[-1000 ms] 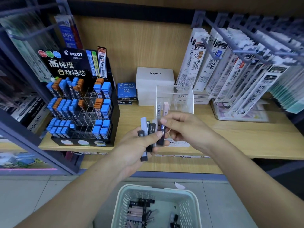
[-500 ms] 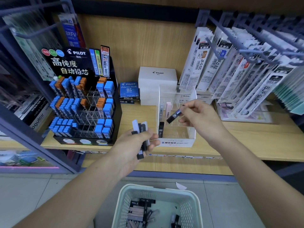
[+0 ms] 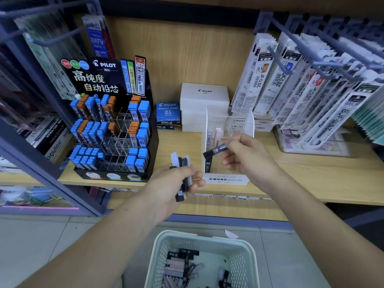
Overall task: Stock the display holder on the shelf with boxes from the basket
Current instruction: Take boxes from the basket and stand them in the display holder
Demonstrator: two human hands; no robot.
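A clear acrylic display holder (image 3: 247, 121) labelled MONO stands on the wooden shelf (image 3: 311, 179). Inside it are a black box at the front left and a white and a pink box further back. My right hand (image 3: 247, 156) pinches a slim black box (image 3: 216, 151), tilted, just over the holder's front left part. My left hand (image 3: 176, 181) grips a small bunch of black and white boxes (image 3: 182, 169) to the left of the holder. A pale green basket (image 3: 243, 250) on the floor below holds several more boxes.
A black PILOT lead display (image 3: 112, 129) with blue and orange boxes stands at the left. White PILOT boxes (image 3: 204, 96) sit behind the holder. Packets of refills (image 3: 291, 84) hang on hooks at the right, above a clear tray.
My right hand took one black box from the bunch in my left hand and carried it up and right to the holder. The left hand lowered slightly.
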